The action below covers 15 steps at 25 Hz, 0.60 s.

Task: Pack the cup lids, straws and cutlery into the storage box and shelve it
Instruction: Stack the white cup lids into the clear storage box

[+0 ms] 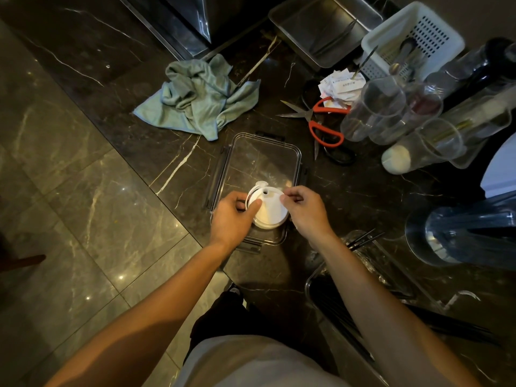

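A clear storage box (293, 152) with dark clips stands open on the dark marble counter. Over its near end both hands hold a stack of white cup lids (269, 209). My left hand (233, 216) grips the stack's left rim, thumb on top. My right hand (305, 209) pinches the right rim. Black straws (365, 240) poke out of a clear wrapper at the lower right. Cutlery (405, 55) lies in a white perforated basket at the back right.
A crumpled green cloth (195, 99) lies behind the box. Red-handled scissors (321, 122) and paper slips (340, 86) lie to the right, beside several clear plastic cups (388, 113). A steel tray (321, 32) holding tongs stands at the back. The counter edge drops to floor on the left.
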Each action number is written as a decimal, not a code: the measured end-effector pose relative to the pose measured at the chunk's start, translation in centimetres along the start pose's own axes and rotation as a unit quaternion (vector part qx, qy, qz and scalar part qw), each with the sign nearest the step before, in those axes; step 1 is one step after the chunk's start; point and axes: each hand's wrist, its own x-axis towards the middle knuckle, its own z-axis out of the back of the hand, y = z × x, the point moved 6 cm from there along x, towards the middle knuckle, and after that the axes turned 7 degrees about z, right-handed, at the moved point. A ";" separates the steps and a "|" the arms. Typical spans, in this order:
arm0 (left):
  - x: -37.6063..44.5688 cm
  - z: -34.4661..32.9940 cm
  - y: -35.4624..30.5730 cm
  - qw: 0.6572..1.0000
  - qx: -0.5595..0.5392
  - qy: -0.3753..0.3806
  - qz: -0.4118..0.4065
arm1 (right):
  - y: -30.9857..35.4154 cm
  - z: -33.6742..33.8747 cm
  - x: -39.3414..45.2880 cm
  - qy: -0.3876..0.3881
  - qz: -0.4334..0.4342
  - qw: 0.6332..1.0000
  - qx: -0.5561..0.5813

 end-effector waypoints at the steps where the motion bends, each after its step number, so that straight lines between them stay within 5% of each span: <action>1: 0.0 0.1 -0.1 1.000 0.003 -0.001 0.000 | 0.0 0.0 0.0 -0.001 -0.002 1.000 -0.002; 8: -0.1 0.7 -0.9 0.998 0.063 -0.023 -0.005 | 0.9 1.0 -0.3 0.000 -0.010 1.000 0.009; 15: -2.5 -1.3 -7.3 0.987 0.055 0.020 -0.151 | 2.2 8.6 -4.1 -0.078 -0.007 0.994 0.081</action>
